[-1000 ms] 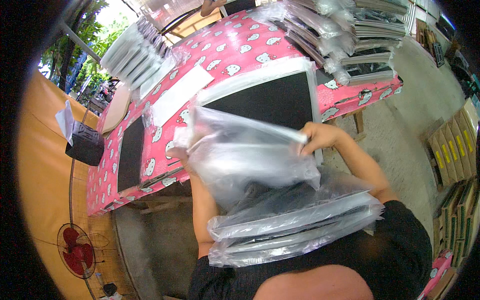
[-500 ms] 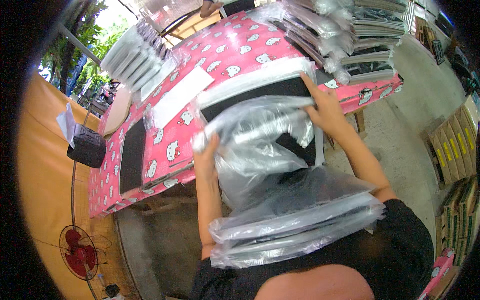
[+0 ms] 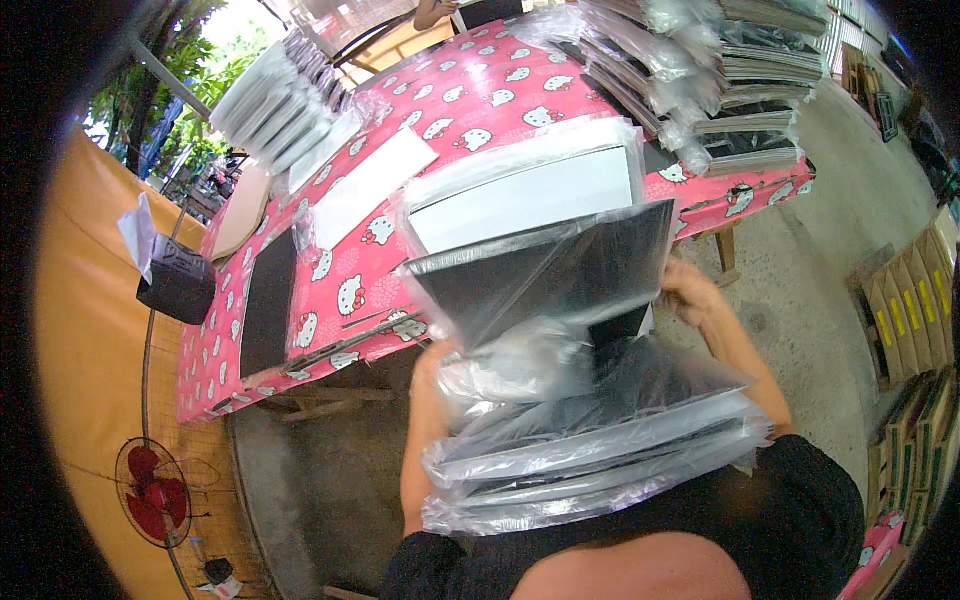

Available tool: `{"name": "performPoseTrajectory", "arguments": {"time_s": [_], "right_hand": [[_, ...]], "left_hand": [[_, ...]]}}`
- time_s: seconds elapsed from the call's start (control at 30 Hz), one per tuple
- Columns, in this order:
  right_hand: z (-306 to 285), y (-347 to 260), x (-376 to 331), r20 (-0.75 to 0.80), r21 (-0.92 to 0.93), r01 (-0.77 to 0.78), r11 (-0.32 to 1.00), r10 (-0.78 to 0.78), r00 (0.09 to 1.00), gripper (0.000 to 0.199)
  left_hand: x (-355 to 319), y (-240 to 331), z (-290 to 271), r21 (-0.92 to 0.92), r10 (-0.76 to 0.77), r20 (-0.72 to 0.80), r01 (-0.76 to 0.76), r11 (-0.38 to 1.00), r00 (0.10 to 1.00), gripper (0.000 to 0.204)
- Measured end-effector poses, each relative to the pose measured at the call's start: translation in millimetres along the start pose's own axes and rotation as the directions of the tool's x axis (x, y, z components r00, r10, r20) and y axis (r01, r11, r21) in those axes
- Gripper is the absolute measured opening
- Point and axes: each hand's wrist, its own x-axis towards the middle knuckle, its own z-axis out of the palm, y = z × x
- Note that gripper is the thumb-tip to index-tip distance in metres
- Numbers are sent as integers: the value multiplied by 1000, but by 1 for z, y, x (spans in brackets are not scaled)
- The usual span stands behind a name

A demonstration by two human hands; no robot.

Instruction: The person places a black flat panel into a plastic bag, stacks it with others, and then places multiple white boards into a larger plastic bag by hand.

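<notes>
A black sheet in a clear plastic bag (image 3: 550,270) is tilted up in front of me over the table's near edge. My left hand (image 3: 436,362) grips the crumpled lower left side of the bag, its fingertips partly hidden by plastic. At the bag's right edge my right hand (image 3: 692,290) is closed with curled fingers, slightly blurred. Beyond it lies a white sheet (image 3: 525,197) in clear plastic on the table. Nearer my chest rests a pile of plastic-bagged sheets (image 3: 600,455).
The table (image 3: 480,92) has a pink patterned cover. Tall stacks of bagged sheets (image 3: 755,95) stand at the far right, another stack (image 3: 285,110) far left. A white board (image 3: 375,185) and black panel (image 3: 268,305) lie left. A red fan (image 3: 155,495) stands lower left.
The bagged black sheet has come up off the stack toward me, uncovering a white sheet beneath. Both hands have moved nearer my body, the right one down from the stack's far corner.
</notes>
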Motion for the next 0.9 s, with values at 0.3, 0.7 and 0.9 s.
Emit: {"name": "performPoseTrajectory", "arguments": {"time_s": [0.3, 0.7, 0.9], "right_hand": [[-64, 144, -94, 129, -301, -477, 825, 531, 837, 25], [-127, 42, 5, -188, -849, -286, 444, 251, 949, 27], [71, -124, 19, 562, -418, 535, 734, -253, 787, 57]], "left_hand": [[-37, -201, -151, 103, -184, -596, 301, 948, 782, 35], [-18, 58, -87, 405, 717, -691, -770, 493, 96, 50], [-42, 152, 74, 330, 696, 91, -681, 654, 712, 77]]}}
